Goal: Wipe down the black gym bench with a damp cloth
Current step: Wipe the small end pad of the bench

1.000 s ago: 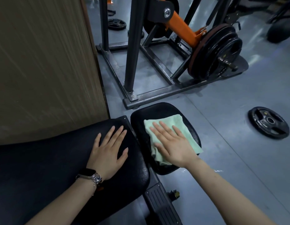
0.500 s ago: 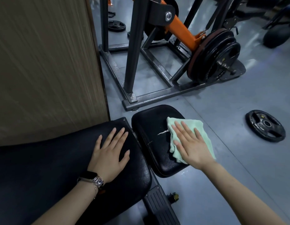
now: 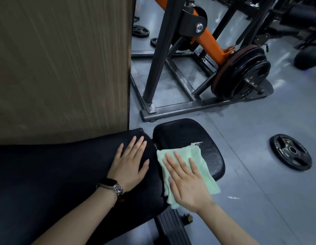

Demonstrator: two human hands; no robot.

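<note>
Bench seat pad (image 3: 203, 135) now shows more bare black vinyl on its right side, because the green cloth (image 3: 198, 156) has slid back left from the right edge where it lay half a second ago; a white tear (image 3: 195, 143) in the vinyl, earlier left of the cloth, now sits just beyond the cloth's far edge. The left hand (image 3: 130, 165) has stayed flat on the long back pad (image 3: 47, 174).

This padded surface is black, in two parts with a narrow gap between them. It stands on a grey gym floor (image 3: 259, 191). A wood-grain panel (image 3: 61, 68) rises at far left, a plate-loaded machine with an orange arm (image 3: 212, 41) stands beyond the seat, and a loose weight plate (image 3: 290, 152) lies on the floor to the right.

The right hand (image 3: 187, 184) lies open, fingers straight and spread, pressing the cloth down over the seat pad's near left portion. Cloth spreads out from under the palm on both sides, its near right corner hanging past the pad's edge. The left hand is likewise open, palm down, just left of the cloth, not touching it.
</note>
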